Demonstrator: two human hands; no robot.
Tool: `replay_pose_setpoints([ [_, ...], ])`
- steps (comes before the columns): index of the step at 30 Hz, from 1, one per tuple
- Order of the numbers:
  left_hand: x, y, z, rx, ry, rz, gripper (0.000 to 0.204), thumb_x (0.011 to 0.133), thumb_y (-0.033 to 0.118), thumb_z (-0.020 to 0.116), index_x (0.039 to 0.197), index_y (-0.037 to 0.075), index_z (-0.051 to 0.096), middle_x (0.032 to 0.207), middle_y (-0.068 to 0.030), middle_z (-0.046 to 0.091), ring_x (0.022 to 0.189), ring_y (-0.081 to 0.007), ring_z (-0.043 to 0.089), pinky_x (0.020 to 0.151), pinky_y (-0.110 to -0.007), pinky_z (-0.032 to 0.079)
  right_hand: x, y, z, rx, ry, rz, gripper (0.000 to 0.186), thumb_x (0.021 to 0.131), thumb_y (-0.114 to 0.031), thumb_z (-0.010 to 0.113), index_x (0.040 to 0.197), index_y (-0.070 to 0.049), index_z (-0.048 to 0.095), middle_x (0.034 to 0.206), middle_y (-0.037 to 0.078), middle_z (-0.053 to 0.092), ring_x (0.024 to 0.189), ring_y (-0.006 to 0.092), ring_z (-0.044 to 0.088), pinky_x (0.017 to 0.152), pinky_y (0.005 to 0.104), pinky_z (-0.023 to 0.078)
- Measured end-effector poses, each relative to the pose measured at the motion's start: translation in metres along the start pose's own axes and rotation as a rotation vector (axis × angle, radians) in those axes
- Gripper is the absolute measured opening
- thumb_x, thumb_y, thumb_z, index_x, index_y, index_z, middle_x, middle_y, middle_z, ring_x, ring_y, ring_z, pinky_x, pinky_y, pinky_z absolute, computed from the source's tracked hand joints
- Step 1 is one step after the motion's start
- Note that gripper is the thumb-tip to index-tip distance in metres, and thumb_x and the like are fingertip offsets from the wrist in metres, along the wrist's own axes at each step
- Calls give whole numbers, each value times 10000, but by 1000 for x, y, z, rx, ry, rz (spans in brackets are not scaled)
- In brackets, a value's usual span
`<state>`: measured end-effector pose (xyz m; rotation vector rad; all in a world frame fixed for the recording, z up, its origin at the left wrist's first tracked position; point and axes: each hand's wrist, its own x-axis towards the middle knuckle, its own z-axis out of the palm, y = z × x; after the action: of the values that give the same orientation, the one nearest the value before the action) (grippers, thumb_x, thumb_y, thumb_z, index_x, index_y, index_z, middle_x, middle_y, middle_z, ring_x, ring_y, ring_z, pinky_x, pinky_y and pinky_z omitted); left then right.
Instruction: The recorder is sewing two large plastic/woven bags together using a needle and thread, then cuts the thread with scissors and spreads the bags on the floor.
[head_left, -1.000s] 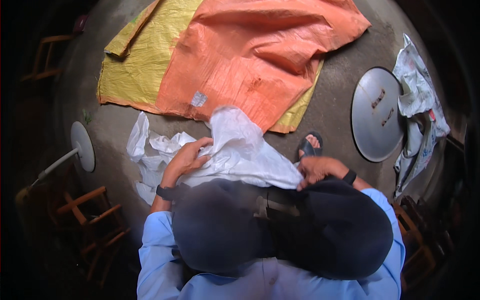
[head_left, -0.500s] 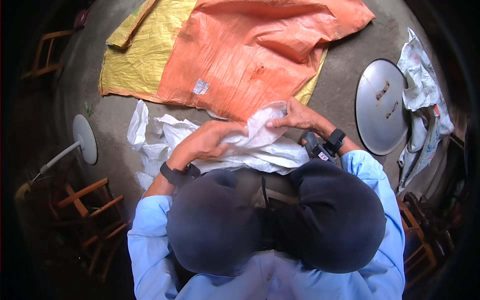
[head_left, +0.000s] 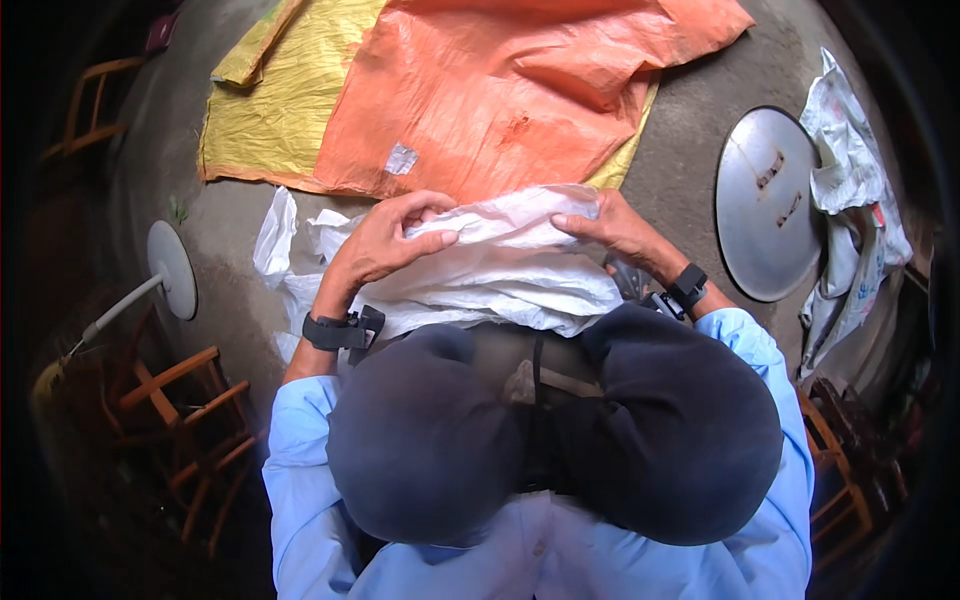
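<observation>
I sit low, with a crumpled white woven sheet [head_left: 480, 285] stretched across in front of my knees. My left hand [head_left: 395, 238] is closed on its upper left edge, thumb pointing right. My right hand [head_left: 610, 232] pinches the upper right part of the same sheet, thumb on top and fingers behind it. Both wrists wear black straps. Just beyond lies a large orange and yellow woven sheet [head_left: 470, 100], with creases and a small pale patch.
A round metal lid [head_left: 750, 200] and a crumpled pale sack [head_left: 855, 250] lie at the right. At the left are a white pole stand with a round base [head_left: 172, 270] and wooden chairs [head_left: 180, 390]. More wooden furniture [head_left: 830, 480] is at the lower right.
My left hand first moved right, then back left, and my right hand has risen from beside my knee. The white sheet's top edge is now held out more widely between them.
</observation>
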<state>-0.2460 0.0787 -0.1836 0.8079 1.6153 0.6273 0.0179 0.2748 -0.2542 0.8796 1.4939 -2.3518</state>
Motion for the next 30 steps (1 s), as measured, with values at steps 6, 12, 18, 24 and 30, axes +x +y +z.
replay_pose_setpoints([
  [6,-16,-6,10,131,75,29,234,894,218,720,936,-10,692,776,2,629,761,-88,550,705,-260,455,-4,1,-1,-92,-135,120,434,874,-285,759,1212,-24,681,1030,58,713,943,120,632,871,265,492],
  [12,-88,-30,-35,290,371,11,215,895,198,706,940,-11,678,753,-55,603,705,-126,540,659,-277,455,-2,9,17,-378,-546,-10,426,893,-256,742,1219,5,659,1051,73,707,972,138,634,903,277,502],
  [18,-281,-95,-164,340,941,-295,203,928,146,680,1035,-25,687,920,12,640,844,-80,548,773,-241,456,3,24,37,-925,-698,262,681,799,-362,792,1353,-43,558,1143,209,686,1089,357,645,924,409,501],
  [24,-523,-66,-311,452,1665,-48,391,975,232,626,1280,-10,593,1224,-123,618,1108,-219,582,985,-347,449,0,52,45,-905,-761,315,612,798,-333,792,1275,-3,597,1125,205,692,1078,344,650,899,400,506],
  [30,-320,100,-236,681,908,161,377,989,184,495,1307,-5,566,1254,-169,602,1108,-274,585,964,-376,462,1,47,30,-898,-573,187,537,819,-323,774,1204,25,634,1051,192,716,988,318,688,838,383,530],
])
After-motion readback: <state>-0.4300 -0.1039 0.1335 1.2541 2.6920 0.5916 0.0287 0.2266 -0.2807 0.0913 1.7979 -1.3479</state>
